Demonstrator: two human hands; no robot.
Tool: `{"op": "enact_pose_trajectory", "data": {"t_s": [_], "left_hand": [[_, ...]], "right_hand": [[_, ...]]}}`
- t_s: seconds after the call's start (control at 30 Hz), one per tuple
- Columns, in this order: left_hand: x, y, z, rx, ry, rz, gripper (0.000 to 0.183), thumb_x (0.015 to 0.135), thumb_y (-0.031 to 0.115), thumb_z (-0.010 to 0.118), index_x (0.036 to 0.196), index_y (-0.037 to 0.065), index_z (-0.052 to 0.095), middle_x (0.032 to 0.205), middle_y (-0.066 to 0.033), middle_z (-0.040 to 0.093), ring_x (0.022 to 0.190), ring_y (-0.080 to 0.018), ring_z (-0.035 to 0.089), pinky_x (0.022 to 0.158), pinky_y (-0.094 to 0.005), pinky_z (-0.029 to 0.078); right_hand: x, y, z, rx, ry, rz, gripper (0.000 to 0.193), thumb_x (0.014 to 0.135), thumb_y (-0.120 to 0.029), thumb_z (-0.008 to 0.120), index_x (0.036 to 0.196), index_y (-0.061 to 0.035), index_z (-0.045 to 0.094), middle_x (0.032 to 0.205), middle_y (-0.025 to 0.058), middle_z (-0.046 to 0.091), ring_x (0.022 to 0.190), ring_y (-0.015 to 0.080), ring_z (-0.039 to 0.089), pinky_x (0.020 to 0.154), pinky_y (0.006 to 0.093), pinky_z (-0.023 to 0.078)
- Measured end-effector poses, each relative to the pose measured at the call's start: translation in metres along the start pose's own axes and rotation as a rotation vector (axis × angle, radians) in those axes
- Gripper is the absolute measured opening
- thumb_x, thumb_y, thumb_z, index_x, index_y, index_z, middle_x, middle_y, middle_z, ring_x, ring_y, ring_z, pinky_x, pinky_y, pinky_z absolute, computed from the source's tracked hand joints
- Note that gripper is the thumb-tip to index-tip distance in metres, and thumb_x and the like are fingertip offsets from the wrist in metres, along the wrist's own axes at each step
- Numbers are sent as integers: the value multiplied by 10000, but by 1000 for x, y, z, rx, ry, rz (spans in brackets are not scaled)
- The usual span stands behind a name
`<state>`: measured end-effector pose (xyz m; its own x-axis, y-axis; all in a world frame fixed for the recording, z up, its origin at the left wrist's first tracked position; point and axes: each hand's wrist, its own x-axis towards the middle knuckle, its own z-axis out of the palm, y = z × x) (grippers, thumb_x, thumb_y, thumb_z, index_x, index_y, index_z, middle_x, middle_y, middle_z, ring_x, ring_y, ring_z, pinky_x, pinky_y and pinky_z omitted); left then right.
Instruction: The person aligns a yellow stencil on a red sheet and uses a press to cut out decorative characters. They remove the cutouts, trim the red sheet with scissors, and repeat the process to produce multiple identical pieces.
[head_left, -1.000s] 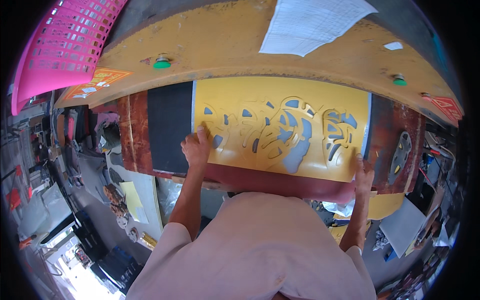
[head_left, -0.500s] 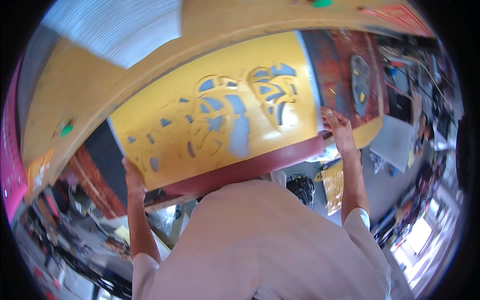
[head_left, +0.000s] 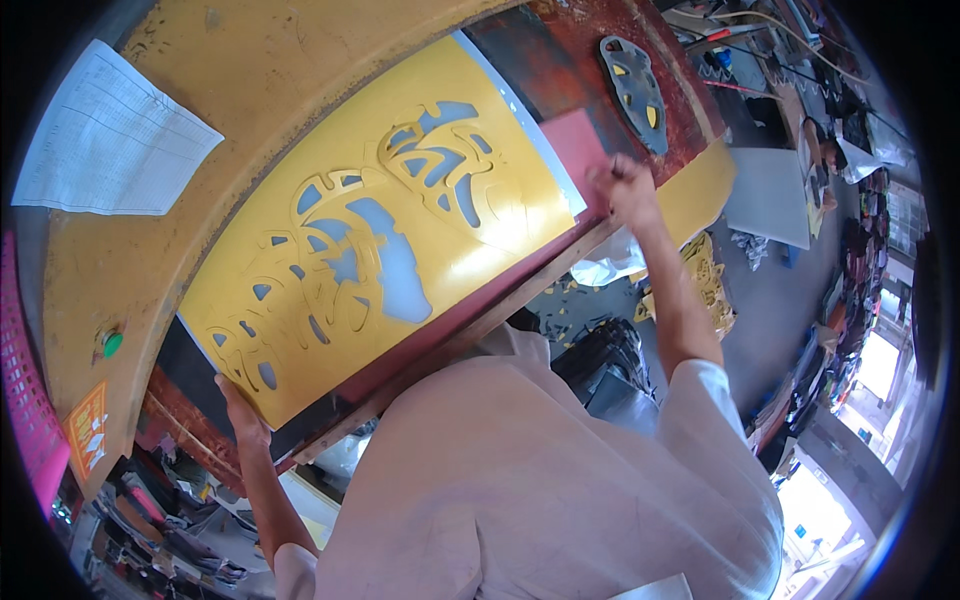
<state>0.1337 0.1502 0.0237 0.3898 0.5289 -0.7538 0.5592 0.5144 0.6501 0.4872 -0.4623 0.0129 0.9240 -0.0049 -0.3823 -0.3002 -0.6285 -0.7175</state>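
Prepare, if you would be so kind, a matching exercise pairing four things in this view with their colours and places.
Things:
1. cut-out sheet
2. dome push button
3. perforated basket
4. oval plate with openings

Descriptions:
a. pink, at the picture's left rim
b. dark, beyond the right hand
c. yellow, left hand at its edge
d. green, on the ochre panel

Pairs: 1-c, 2-d, 3-a, 4-b.

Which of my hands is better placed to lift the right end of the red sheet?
Probably your right. Your right hand is at that exposed end of the red sheet, while your left hand is away at the left edge of the yellow sheet.
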Motion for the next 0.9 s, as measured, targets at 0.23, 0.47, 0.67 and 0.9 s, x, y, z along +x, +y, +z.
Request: {"op": "enact_pose_trajectory", "data": {"t_s": [0.23, 0.47, 0.67, 0.9], "left_hand": [[-2, 8, 5, 69, 61, -4, 736, 1113, 636, 272, 1561, 86, 466, 1496, -91, 592, 1311, -256, 616, 1070, -372, 515], [0, 5, 8, 28, 51, -18, 741, 1112, 636, 277, 1552, 72, 470, 1489, -97, 597, 1315, -259, 613, 1078, -381, 510], [1, 0, 9, 51, 78, -30, 754, 1108, 644, 280, 1557, 66, 462, 1498, -108, 588, 1339, -266, 595, 1097, -375, 490], [0, 4, 3, 79, 21, -30, 749, 1115, 630, 268, 1580, 65, 429, 1549, -112, 543, 1381, -270, 557, 1123, -368, 456]], "right_hand": [[23, -21, -1, -13, -432, 162, 429, 993, -395, 752, 1229, -38, 766, 986, 23, 761, 833, 89, 640, 707, 285, 534], [19, -34, -1, 12, -457, 301, 340, 1052, -299, 678, 1190, 0, 761, 1044, 43, 766, 906, 118, 667, 862, 289, 546], [13, -19, 23, 96, -440, 173, 298, 1068, -217, 636, 1212, 18, 748, 1075, 56, 769, 929, 108, 671, 903, 278, 545], [9, -14, 9, 124, -415, 309, 263, 1036, -191, 662, 1183, 1, 764, 985, 25, 750, 846, 96, 667, 740, 257, 556]]}}
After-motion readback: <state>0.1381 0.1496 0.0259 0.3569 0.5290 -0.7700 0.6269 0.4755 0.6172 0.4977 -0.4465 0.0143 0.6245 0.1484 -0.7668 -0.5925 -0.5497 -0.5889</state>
